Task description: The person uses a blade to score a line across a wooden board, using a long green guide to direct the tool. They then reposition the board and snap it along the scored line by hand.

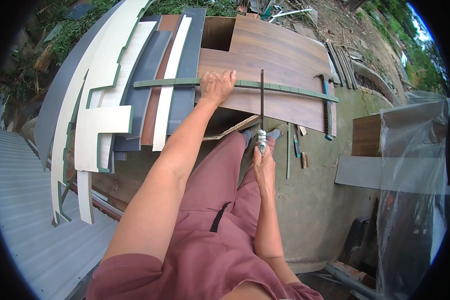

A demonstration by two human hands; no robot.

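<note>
"Where is the saw [262, 107]?"

"In front of the person, right of the middle. The right hand [264, 164] has its grip closed around the near end, where the handle is pale and lumpy, as if wrapped."

"Which way does it point?"

"Straight away from the person. Its long axis runs near to far, and the thin dark blade ends in a tip over the panel [280, 55]."

"And the strip [285, 88]?"

"That runs left to right, so the blade crosses it almost squarely. Its right end sits a little nearer the person than its left. Short lines mark its green side at intervals."

"Is the blade touching it?"

"I can't tell from this angle."

"What about the left hand [217, 86]?"

"Its grip is clasped over the strip, left of the blade. The strip lies across the panel there, and its left part reaches over the boards [150, 105]."

"Anything near the right end?"

"A hammer [328, 117], head on the far side, handle towards the person. It and the strip cross. On the floor [310, 200] below lie a thin stick [288, 155] and some wood scraps [304, 160]."
</note>
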